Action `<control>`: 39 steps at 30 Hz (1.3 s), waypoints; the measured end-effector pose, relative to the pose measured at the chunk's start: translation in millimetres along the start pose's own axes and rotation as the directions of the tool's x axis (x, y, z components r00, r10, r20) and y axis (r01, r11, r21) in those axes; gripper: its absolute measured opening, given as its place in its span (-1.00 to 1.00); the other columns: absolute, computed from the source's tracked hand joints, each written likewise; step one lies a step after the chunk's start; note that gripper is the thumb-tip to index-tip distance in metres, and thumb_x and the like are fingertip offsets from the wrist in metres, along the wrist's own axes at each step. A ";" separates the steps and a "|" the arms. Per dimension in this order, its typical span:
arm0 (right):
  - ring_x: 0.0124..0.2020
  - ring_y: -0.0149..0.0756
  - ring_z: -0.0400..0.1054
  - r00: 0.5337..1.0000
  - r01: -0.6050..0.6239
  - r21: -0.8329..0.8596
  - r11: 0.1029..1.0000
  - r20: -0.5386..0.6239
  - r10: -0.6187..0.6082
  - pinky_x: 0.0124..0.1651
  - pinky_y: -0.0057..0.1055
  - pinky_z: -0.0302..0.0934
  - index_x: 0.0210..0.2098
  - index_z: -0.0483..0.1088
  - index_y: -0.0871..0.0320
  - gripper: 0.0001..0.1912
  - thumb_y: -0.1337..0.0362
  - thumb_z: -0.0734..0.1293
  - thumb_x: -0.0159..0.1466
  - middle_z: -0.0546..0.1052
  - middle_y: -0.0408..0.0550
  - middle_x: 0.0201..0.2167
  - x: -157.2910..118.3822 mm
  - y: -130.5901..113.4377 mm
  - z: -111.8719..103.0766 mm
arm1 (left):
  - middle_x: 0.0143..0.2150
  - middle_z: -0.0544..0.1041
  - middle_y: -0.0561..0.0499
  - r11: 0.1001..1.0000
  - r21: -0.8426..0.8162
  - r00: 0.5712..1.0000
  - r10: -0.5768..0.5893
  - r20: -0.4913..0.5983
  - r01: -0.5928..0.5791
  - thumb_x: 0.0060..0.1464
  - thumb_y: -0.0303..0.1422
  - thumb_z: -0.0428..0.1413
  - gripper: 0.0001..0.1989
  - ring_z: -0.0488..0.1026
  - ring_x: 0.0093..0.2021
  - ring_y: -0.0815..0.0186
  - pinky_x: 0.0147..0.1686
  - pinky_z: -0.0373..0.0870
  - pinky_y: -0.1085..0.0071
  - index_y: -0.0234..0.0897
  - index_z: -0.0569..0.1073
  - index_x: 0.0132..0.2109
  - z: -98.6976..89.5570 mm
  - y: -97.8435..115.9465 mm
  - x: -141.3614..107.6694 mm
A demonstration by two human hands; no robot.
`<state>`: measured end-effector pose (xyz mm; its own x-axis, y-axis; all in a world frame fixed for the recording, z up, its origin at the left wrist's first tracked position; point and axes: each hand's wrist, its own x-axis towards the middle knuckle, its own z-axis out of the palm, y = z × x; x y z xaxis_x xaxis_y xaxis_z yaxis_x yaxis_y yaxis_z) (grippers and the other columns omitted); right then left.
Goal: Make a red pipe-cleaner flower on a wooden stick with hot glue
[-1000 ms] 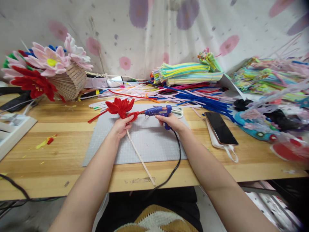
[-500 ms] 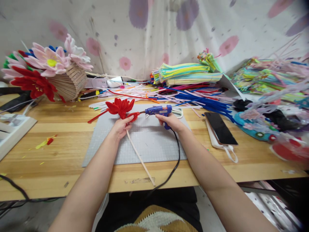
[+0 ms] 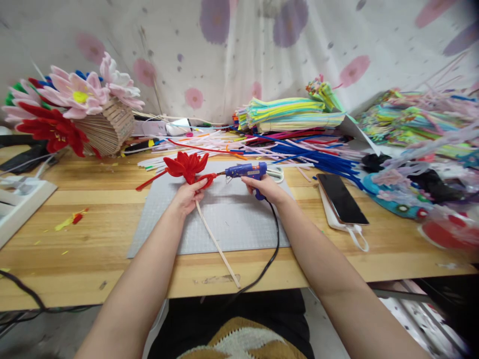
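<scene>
My left hand (image 3: 189, 196) is closed on a red pipe-cleaner flower (image 3: 186, 166), just under its petals. From below that hand a thin wooden stick (image 3: 218, 243) slants down toward the table's front edge. A looped red petal (image 3: 209, 178) sticks out at the fingertips, facing the other hand. My right hand (image 3: 265, 188) grips a blue hot glue gun (image 3: 245, 171), whose nozzle points left and reaches the petal; whether it touches is too small to tell. A black cord (image 3: 276, 239) hangs from the gun's handle. Both hands are above a grey cutting mat (image 3: 232, 224).
Loose pipe cleaners (image 3: 314, 154) and bundled ones (image 3: 284, 112) lie along the back. At left stand a basket of fuzzy flowers (image 3: 112, 124) and a white power strip (image 3: 22, 204). A phone (image 3: 342, 198) lies at right, near a plastic-wrapped blue item (image 3: 392, 197).
</scene>
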<state>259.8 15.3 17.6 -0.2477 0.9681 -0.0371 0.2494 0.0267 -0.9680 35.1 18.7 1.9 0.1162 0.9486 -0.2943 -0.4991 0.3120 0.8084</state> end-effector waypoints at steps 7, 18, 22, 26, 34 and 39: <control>-0.61 -0.47 0.17 1.000 0.022 -0.010 1.000 0.016 -0.022 -0.45 -0.46 0.10 -0.67 0.22 0.16 -0.60 -0.03 0.32 0.02 0.30 -0.18 -0.70 0.8 -0.2 0.8 | -0.45 0.51 -0.10 1.000 -0.022 1.000 -0.017 -0.013 0.017 -0.06 -0.64 0.08 -0.88 0.32 -0.60 0.57 -0.83 -0.13 0.72 -0.51 0.51 -0.35 -0.3 0.8 -0.5; -0.61 -0.48 0.15 1.000 0.018 -0.042 0.999 0.015 -0.018 -0.46 -0.46 0.07 -0.68 0.21 0.16 -0.58 -0.04 0.31 0.03 0.29 -0.18 -0.70 0.6 1.2 -0.5 | -0.40 0.52 -0.14 0.999 -0.042 1.000 -0.016 0.011 0.017 -0.04 -0.64 0.08 -0.87 0.37 -0.56 0.54 -0.84 -0.12 0.73 -0.51 0.52 -0.34 -2.9 0.5 1.3; -0.61 -0.47 0.15 1.000 0.017 -0.028 0.999 0.006 -0.016 -0.46 -0.46 0.07 -0.67 0.20 0.16 -0.58 -0.04 0.31 0.04 0.29 -0.19 -0.70 2.0 4.6 -1.9 | -0.41 0.52 -0.12 0.998 -0.055 1.000 -0.014 0.004 0.014 -0.05 -0.65 0.08 -0.87 0.39 -0.54 0.52 -0.84 -0.12 0.73 -0.51 0.52 -0.36 -2.5 0.1 1.6; -0.60 -0.47 0.17 0.999 0.035 -0.017 0.999 0.014 -0.035 -0.45 -0.46 0.07 -0.66 0.21 0.16 -0.59 -0.03 0.32 0.05 0.29 -0.19 -0.70 2.1 6.0 -1.6 | -0.43 0.51 -0.12 0.998 -0.050 1.000 -0.023 -0.010 0.023 -0.05 -0.65 0.08 -0.88 0.39 -0.54 0.52 -0.85 -0.12 0.73 -0.50 0.51 -0.37 -2.4 0.3 0.8; -0.61 -0.47 0.15 1.000 0.012 -0.048 0.999 0.003 -0.012 -0.46 -0.45 0.06 -0.69 0.20 0.16 -0.57 -0.04 0.31 0.04 0.29 -0.18 -0.71 1.2 2.8 -2.4 | -0.44 0.51 -0.11 0.999 -0.045 1.000 -0.030 -0.006 0.030 -0.03 -0.65 0.06 -0.87 0.40 -0.53 0.52 -0.85 -0.11 0.73 -0.49 0.50 -0.37 -2.5 0.5 0.9; -0.60 -0.48 0.15 0.999 0.025 -0.060 0.998 0.021 -0.024 -0.45 -0.46 0.06 -0.66 0.22 0.17 -0.58 -0.04 0.31 0.04 0.30 -0.19 -0.69 1.7 3.3 -2.0 | -0.43 0.51 -0.11 0.998 -0.055 0.999 -0.037 -0.001 0.037 -0.03 -0.65 0.06 -0.87 0.39 -0.55 0.53 -0.85 -0.11 0.73 -0.51 0.50 -0.34 -1.9 1.0 1.0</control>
<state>262.1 17.5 14.8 -0.2729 0.9619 -0.0190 0.2990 0.0660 -0.9520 33.1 19.8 1.5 0.1339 0.9365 -0.3242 -0.5406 0.3432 0.7681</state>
